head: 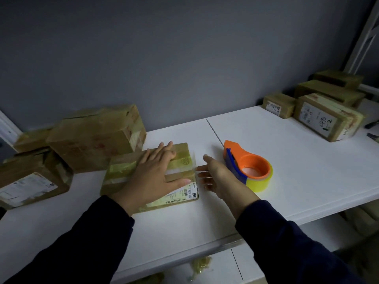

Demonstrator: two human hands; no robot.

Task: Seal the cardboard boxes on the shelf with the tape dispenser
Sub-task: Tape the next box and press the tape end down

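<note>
- The small brown cardboard box (182, 158) is pinned by the left hand (153, 173), fingers straight.
- Overhanging clear tape (193, 162) is best smoothed down by the open right hand (217, 177).

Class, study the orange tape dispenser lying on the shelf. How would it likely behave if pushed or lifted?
The tape dispenser lies flat on its side, so it probably slides rather than rolls. Its plastic body looks stiff and likely light.
</note>
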